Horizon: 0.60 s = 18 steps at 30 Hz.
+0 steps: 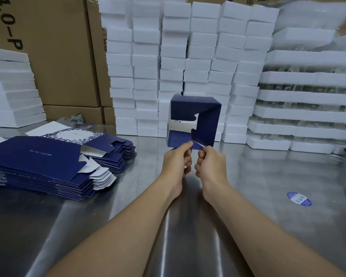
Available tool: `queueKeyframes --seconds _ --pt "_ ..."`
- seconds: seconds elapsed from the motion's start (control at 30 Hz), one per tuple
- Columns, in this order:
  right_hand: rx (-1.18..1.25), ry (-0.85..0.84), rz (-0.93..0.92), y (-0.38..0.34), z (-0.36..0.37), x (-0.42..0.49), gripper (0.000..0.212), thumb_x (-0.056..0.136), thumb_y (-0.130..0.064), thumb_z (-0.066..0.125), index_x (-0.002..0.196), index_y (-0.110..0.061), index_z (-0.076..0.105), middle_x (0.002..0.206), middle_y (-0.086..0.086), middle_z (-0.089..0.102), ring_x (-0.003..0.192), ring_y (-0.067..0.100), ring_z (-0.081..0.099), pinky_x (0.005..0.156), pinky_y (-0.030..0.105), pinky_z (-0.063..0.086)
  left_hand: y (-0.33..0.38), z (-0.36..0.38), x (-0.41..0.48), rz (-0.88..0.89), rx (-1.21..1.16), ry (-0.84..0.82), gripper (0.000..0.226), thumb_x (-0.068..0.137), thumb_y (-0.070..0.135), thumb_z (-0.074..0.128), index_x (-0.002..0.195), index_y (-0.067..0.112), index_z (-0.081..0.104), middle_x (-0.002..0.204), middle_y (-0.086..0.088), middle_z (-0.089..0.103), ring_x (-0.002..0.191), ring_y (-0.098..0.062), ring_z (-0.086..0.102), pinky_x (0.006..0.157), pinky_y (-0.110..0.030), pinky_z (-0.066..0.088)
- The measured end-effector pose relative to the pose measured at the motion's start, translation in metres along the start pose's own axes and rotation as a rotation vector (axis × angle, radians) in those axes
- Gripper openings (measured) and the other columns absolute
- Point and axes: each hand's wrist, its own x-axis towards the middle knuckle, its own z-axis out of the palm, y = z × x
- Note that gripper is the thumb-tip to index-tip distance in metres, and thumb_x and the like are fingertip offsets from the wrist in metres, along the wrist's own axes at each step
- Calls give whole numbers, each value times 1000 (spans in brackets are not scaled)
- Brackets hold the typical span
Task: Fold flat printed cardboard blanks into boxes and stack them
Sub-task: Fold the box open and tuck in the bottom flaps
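Both pinch the box (pixel 207 118) by its lower flaps: left hand (pixel 175 160), right hand (pixel 211 162); blanks (pixel 38 156) well left.

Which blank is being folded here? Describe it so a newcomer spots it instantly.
Start at the wall of white foam blocks behind the steel table. Before its middle, the left hand and right hand pinch a navy box by its lower flaps. Unlike the flat blanks stacked at left, it is opened into a hollow tube.
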Motion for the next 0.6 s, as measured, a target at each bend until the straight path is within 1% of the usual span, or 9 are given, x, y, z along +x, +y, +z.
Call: queueKeyframes --seconds 0.1,0.2,0.3,0.37,0.47,0.53,0.6 --pt "12 2 0 0 1 0 33 97 -13 44 65 -16 41 52 -4 34 48 14 29 46 28 27 -1 0 -1 29 25 6 39 98 30 69 63 20 57 48 8 40 51 -10 37 60 -26 37" --pt "55 -60 34 0 -1 -3 33 97 -20 49 64 -16 46 52 -3 38 45 13 32 41 23 28 -1 -4 0 29 32 -25 40 97 28 67 60 21 55 48 7 39 51 -11 38 62 -28 38" --pt "44 -157 82 -1 -3 -5 36 93 -20 54 57 -18 52 50 -1 49 42 12 39 45 22 30 -3 -5 1 39 56 -86 42 97 29 67 58 19 58 53 -1 51 48 -15 47 61 -29 41" --pt "55 -137 73 -2 -3 -5 36 93 -16 54 57 -16 51 48 -1 48 40 13 39 44 23 31 -4 -3 0 38 77 -92 40 98 32 68 60 19 63 56 -1 55 49 -13 49 60 -28 42" --pt "98 -54 40 -3 -3 -4 34 95 -13 51 61 -14 47 48 -1 41 41 13 36 42 23 32 -3 0 0 14 43 -28 39 99 36 68 65 20 59 52 6 46 50 -10 41 59 -26 39" --pt "97 -29 40 -2 -3 -3 32 95 -14 51 64 -14 47 51 -1 38 44 13 33 41 22 31 -3 -3 1 1 -8 14 39 101 32 64 64 20 55 49 7 41 50 -11 36 60 -27 36" --pt "88 -35 51 -2 -4 -3 30 94 -16 53 65 -14 47 52 -1 37 45 14 32 42 23 31 -3 -6 3 4 -17 14 39 101 27 61 64 19 53 47 8 39 50 -11 35 61 -28 35"
